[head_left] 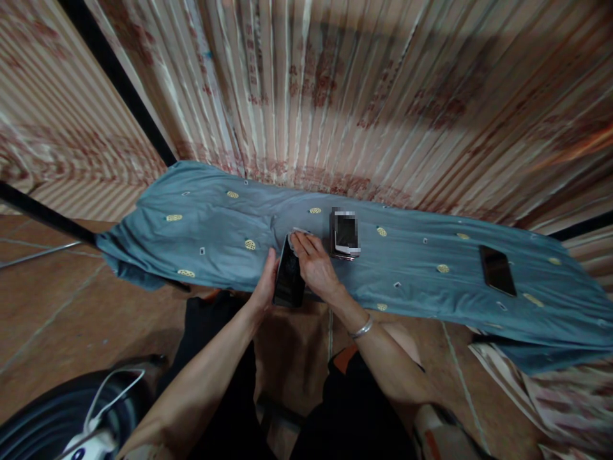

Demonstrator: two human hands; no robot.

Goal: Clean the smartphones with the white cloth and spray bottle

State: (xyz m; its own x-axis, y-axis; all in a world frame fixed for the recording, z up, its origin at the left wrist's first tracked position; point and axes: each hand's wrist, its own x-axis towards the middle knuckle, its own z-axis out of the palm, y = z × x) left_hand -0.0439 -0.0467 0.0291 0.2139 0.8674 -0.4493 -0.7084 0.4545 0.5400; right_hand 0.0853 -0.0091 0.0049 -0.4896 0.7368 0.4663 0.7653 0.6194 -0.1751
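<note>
My left hand [265,284] holds a dark-screened smartphone [288,281] by its left edge, thumb along the side, tilted above the front edge of the cloth-covered table. Across the phone's upper right lies my right hand [313,262], fingers together and bent over a thin pale grey cloth-like piece [301,230]. Only the edge of that piece shows; the fingers hide the rest. Just right of my right hand sits a small box-like stack [345,235] with a dark top and pale border, partly pixelated. Another dark smartphone [498,271] lies flat farther right.
A blue-green cloth with yellow pineapple prints [412,255] covers the narrow table. Striped curtains [297,115] hang behind it, and black poles [119,83] stand at the left. At lower left, a white cable and plug [98,425] rest on a black round object [43,415].
</note>
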